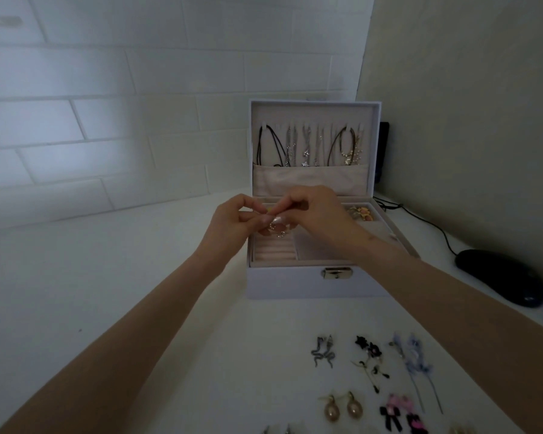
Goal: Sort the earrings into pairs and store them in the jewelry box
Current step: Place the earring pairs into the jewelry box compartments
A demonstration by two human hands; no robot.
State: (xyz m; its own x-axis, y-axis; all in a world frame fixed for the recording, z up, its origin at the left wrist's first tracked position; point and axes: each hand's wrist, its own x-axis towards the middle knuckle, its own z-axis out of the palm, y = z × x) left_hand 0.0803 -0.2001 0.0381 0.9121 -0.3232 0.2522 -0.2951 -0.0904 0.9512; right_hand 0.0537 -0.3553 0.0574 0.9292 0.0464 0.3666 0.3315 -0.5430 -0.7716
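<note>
An open white jewelry box (pixel 295 283) stands on the white counter, its lid upright with necklaces (pixel 308 148) hanging inside. Over its left compartments my left hand (pixel 232 220) and my right hand (pixel 314 211) meet, both pinching small sparkly hoop earrings (pixel 277 230). Colourful earrings (pixel 362 213) lie in a back right compartment. On the counter near me lie paired earrings: grey snake ones (pixel 323 355), black flower ones (pixel 370 358), blue tassel ones (pixel 416 361), pearl drops (pixel 342 408) and pink and black bow ones (pixel 402 415).
A black mouse (pixel 502 280) with its cable lies right of the box. A dark device (pixel 383 151) stands behind the lid. White tiled wall runs behind, a plain wall at right. More earrings peek in at the bottom edge (pixel 276 430).
</note>
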